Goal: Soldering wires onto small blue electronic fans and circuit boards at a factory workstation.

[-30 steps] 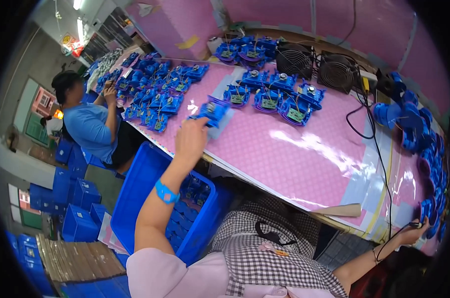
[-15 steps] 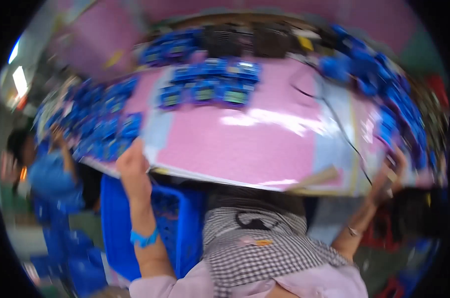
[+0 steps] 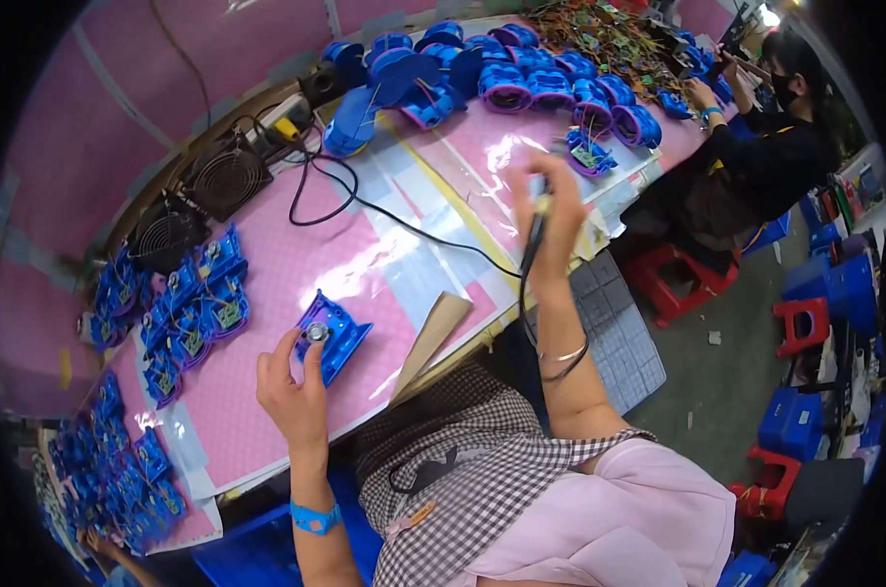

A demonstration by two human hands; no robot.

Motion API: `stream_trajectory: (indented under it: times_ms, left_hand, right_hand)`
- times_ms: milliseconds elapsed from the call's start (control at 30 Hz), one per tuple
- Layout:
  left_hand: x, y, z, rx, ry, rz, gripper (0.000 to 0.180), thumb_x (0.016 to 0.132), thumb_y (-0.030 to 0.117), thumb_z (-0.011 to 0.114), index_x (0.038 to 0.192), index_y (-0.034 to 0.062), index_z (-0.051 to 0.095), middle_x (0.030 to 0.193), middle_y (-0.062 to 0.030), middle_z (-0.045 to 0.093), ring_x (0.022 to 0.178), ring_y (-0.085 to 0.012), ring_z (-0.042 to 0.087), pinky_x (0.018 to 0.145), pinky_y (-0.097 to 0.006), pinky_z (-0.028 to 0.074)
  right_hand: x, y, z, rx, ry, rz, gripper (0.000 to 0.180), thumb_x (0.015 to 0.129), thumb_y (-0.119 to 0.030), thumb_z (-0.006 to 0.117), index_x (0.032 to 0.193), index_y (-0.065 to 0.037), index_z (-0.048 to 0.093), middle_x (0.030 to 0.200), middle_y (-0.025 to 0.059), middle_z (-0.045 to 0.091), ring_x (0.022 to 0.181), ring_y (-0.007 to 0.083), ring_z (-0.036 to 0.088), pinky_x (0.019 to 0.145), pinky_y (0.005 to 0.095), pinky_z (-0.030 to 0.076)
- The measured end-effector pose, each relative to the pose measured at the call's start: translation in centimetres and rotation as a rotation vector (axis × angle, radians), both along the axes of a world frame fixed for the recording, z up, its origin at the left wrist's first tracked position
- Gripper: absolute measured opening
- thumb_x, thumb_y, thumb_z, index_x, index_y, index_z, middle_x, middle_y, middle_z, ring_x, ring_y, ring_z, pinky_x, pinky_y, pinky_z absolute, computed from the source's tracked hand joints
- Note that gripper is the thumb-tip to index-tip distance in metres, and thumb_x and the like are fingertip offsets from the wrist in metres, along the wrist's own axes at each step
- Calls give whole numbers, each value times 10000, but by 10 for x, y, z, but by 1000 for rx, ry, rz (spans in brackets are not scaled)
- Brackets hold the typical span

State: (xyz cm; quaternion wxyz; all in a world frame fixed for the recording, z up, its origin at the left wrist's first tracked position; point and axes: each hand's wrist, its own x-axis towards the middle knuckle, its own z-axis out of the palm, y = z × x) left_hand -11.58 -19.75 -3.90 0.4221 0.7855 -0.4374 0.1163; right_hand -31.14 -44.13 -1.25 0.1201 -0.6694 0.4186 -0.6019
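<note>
Near the front of the pink-covered bench lies a blue plastic housing with purple edging. On its face sits a small round silver metal part. My left hand reaches in from the near side, thumb and forefinger closed about that silver part. To the right, above the bench edge, my right hand is raised with fingers wrapped round a slim corded tool. Its black cable runs back across the bench. The tool's tip is blurred, beside another blue housing with a green circuit board.
Rows of blue housings stand at the left, and more blue housings fill the back right. Two black fans line the back edge. A brown card strip lies in front. At right, a person works beside a red stool.
The view has swung to the right. My left hand has come from the bench edge onto a blue housing. My right hand, formerly at the bench's right end, now holds the corded tool aloft.
</note>
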Motion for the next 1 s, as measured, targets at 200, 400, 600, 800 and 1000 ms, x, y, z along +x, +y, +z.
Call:
stream_trajectory:
  times_ms: [200,400,600,800,1000]
  left_hand:
    - [-11,5,19,72,83,-48,215,760,112,745,946,34,672,700,-52,476,612,-179,444,541,-315,348]
    - [-1,25,0,228,-38,-142,179,739,49,726,914,36,690,712,-113,537,644,-274,539,571,-370,415]
    - [11,19,8,57,48,-11,97,809,40,674,905,35,686,663,-25,466,570,-151,442,513,-307,338]
    - [18,81,10,-343,805,125,275,955,192,537,716,57,553,601,77,347,520,-8,246,477,-218,158]
    - [0,101,-2,-336,704,168,171,943,155,529,815,45,555,655,62,379,539,-16,252,474,-221,165]
  right_hand:
    - [-46,-54,-30,186,271,-593,242,781,-105,698,983,-101,565,873,140,657,963,341,598,794,412,460]
    - [-71,-76,-58,5,-28,-354,106,792,-56,652,880,-91,604,785,52,659,699,166,621,647,308,490]
    - [-12,27,-12,-91,-165,155,167,827,67,647,801,-20,506,783,49,623,753,105,577,681,224,463]
    - [14,134,-18,-23,203,1040,204,719,96,674,771,-47,538,796,148,703,701,243,675,638,313,535]
    - [40,153,-27,-79,305,1093,221,696,69,731,773,-55,564,801,148,700,642,241,635,573,296,492]
